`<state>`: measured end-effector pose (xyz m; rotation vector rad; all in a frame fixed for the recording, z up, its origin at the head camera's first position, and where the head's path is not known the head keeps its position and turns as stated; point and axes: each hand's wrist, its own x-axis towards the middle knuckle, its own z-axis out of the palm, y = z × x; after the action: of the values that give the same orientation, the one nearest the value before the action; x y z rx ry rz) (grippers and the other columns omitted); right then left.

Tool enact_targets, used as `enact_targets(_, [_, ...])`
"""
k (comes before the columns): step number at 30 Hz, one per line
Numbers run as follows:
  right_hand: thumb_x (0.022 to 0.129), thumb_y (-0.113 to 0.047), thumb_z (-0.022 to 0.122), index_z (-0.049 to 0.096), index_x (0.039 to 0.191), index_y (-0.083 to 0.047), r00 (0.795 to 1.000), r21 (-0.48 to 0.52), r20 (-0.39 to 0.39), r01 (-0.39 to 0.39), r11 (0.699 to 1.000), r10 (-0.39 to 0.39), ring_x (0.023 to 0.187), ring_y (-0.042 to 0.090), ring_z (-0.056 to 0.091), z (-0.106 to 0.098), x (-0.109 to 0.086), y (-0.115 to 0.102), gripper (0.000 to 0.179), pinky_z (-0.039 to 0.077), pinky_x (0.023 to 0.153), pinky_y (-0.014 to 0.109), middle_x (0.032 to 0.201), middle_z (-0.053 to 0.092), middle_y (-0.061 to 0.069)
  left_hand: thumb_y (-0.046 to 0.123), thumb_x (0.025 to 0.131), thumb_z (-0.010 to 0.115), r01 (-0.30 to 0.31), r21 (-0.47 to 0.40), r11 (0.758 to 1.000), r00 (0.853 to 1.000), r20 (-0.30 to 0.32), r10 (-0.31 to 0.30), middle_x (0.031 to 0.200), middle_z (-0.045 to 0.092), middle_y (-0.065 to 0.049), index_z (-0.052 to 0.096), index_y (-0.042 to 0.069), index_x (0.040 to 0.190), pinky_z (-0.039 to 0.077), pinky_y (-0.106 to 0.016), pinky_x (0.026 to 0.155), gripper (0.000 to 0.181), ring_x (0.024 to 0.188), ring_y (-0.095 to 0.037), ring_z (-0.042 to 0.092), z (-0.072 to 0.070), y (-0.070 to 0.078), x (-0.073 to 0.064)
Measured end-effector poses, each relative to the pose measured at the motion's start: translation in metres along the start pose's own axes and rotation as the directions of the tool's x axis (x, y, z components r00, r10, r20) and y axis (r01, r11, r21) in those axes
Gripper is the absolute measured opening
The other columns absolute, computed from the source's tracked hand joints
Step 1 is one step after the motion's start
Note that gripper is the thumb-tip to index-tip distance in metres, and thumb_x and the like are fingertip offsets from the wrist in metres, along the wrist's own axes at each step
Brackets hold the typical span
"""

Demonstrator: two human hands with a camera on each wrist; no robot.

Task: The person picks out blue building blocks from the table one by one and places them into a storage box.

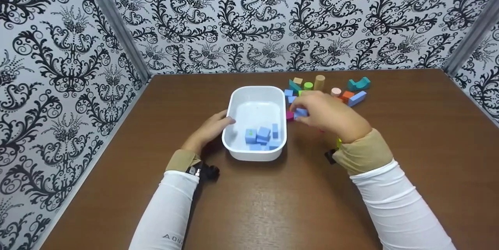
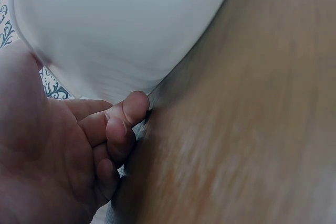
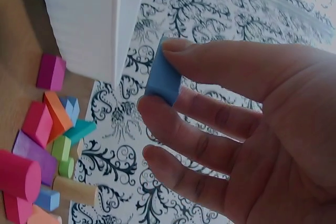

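A blue wooden block (image 3: pixel 165 74) is pinched between the thumb and fingertips of my right hand (image 1: pixel 325 113), just past the right rim of a white plastic tub (image 1: pixel 257 157). In the right wrist view this block is raised above the other toy blocks. My left hand (image 1: pixel 212 127) holds the tub's left side, thumb over the rim and bent fingers (image 2: pixel 119 140) against the outside wall near the table. Several blue blocks (image 1: pixel 263 133) lie in the near half of the tub, one with a small green mark.
Mixed coloured blocks lie right of the tub, partly behind my right hand: a magenta block (image 3: pixel 51 72), a tan cylinder (image 1: pixel 319 82), a teal arch (image 1: pixel 359 84) and a long blue block (image 1: pixel 357 98). Patterned walls (image 1: pixel 249 20) border the brown table (image 1: pixel 249 203).
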<state>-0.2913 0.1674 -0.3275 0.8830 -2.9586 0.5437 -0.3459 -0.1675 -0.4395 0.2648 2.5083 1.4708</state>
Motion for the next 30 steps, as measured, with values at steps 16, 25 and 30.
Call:
enact_targets(16, [0.097,-0.007,0.075,0.079,0.118,-0.005,0.995,0.035,0.013,0.102,0.994,-0.103,0.1,0.028,0.063,0.018,0.004,-0.009,0.022,0.056,0.093,0.044,0.113,0.069,0.01,0.031,0.097,0.054,0.022,0.006,1.0,1.0,0.011,-0.022,0.158,0.052,-0.019,0.038,0.004,0.165,0.039,-0.045,0.119,0.075,0.134,-0.03,0.054,0.0,0.002,-0.001])
enact_targets(25, [0.097,-0.008,0.075,0.079,0.118,-0.005,0.993,0.067,0.038,0.108,0.992,-0.11,0.104,0.028,0.065,0.023,0.005,-0.014,0.022,0.056,0.099,0.045,0.114,0.069,0.01,0.031,0.096,0.054,0.012,-0.003,1.0,1.0,0.006,-0.012,0.157,0.053,-0.019,0.04,0.003,0.164,0.038,-0.045,0.12,0.074,0.134,-0.03,0.054,0.0,0.001,-0.001])
enact_targets(30, [0.096,-0.008,0.075,0.079,0.117,-0.005,0.992,0.058,0.036,0.118,0.991,-0.12,0.104,0.028,0.065,0.024,0.006,-0.013,0.021,0.056,0.099,0.045,0.114,0.069,0.01,0.031,0.097,0.054,0.015,-0.013,1.0,1.0,0.007,-0.015,0.157,0.053,-0.019,0.04,0.002,0.163,0.038,-0.046,0.121,0.074,0.134,-0.03,0.054,0.0,0.001,-0.001])
